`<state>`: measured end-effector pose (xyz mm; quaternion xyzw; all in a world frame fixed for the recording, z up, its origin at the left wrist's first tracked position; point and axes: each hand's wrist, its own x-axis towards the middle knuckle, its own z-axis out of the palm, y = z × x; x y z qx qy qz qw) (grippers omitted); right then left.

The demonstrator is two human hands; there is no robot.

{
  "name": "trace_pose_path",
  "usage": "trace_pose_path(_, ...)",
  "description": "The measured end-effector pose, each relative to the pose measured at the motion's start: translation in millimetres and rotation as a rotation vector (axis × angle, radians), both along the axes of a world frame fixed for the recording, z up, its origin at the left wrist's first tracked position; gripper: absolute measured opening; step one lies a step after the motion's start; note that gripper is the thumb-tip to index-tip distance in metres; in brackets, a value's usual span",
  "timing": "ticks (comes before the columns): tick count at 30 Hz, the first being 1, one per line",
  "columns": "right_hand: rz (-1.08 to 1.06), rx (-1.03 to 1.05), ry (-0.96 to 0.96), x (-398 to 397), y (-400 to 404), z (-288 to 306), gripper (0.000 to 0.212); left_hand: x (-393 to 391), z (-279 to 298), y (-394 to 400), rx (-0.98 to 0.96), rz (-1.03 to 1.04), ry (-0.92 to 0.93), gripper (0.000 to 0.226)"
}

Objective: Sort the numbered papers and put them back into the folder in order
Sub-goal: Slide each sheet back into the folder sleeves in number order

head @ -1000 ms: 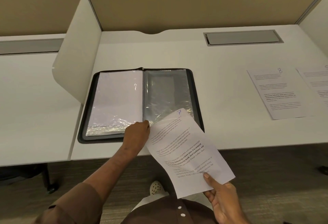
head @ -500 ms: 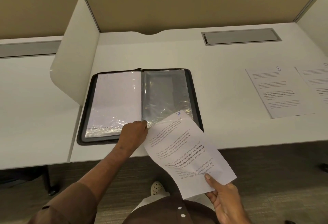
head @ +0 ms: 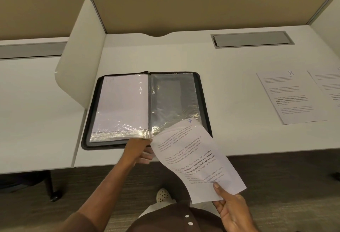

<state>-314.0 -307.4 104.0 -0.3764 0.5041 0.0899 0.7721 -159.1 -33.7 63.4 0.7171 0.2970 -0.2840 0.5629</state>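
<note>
From the head camera, the folder [head: 147,109] lies open on the desk [head: 230,62]. The left hand [head: 138,150] pinches a plastic sleeve at the folder's near edge. The right hand [head: 233,211] holds paper 7 [head: 195,158], its top over the folder's near right corner. Paper 8 [head: 290,96] lies well right of the folder.

A white desk [head: 220,62] carries a grey cable hatch [head: 252,39], beside a white divider panel [head: 81,55].
</note>
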Motion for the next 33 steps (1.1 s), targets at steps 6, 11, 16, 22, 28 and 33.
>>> trace_pose_path(6, 0.045, -0.005, 0.018, -1.4, -2.5, -2.7, 0.036, -20.8, -14.6, -13.0, -0.197, 0.097, 0.097, 0.026)
trace_pose_path(11, 0.264, 0.000, 0.079, -6.1, -11.9, -6.6, 0.058, -25.5, -19.5, -33.2, -0.142, 0.200, -0.039, 0.009)
trace_pose_path(16, 0.377, 0.036, 0.164, -4.6, -31.2, -0.6, 0.068, -27.9, -23.2, -43.4, -0.009, 0.103, -0.184, 0.011)
trace_pose_path(22, 0.504, 0.000, 0.144, 10.9, -53.8, 9.7, 0.047, -19.9, -28.8, -40.2, -0.140, 0.173, -0.083, 0.008)
trace_pose_path(28, 0.683, -0.167, 0.103, 29.6, -67.1, 17.2, 0.039, -16.3, -34.4, -39.5, -0.166, 0.204, -0.064, 0.010)
trace_pose_path(33, 0.812, -0.274, 0.076, 43.4, -69.1, 12.5, 0.024, -6.9, -28.8, -39.0, 0.032, 0.055, -0.249, 0.014)
